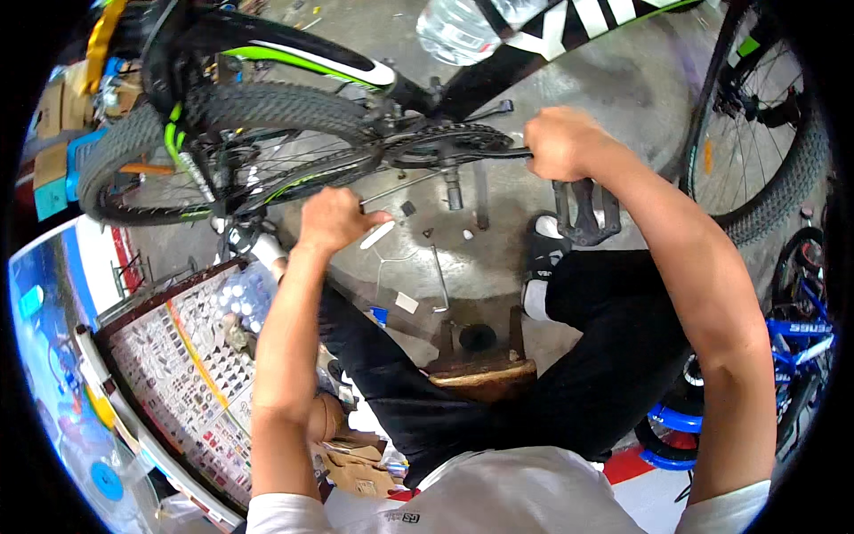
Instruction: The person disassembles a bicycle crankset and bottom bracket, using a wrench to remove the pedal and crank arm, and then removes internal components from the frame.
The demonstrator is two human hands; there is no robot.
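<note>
My left hand (pixel 336 221) is closed round the near end of a thin metal rod-shaped tool (pixel 402 189), its thumb pointing right. The rod slants up to a short dark cylinder (pixel 454 191) at the crank's centre; how they join is too small to make out. My right hand (pixel 562 142) is wrapped over the outer end of the black crank arm (pixel 509 153). Just below that fist hangs a black pedal (pixel 587 218). Behind the crank lie the chainring (pixel 445 138) and chain of a black, white and green bicycle (pixel 307 60), whose rear wheel (pixel 133 173) stands to the left.
An L-shaped metal wrench (pixel 439 280) and small loose parts lie on the concrete floor. Between my legs is a low wooden stool (pixel 485 378). A display case (pixel 191 374) of small parts stands left. Blue bikes (pixel 801 343) are at right; a clear plastic bottle (pixel 454 34) sits behind the frame.
</note>
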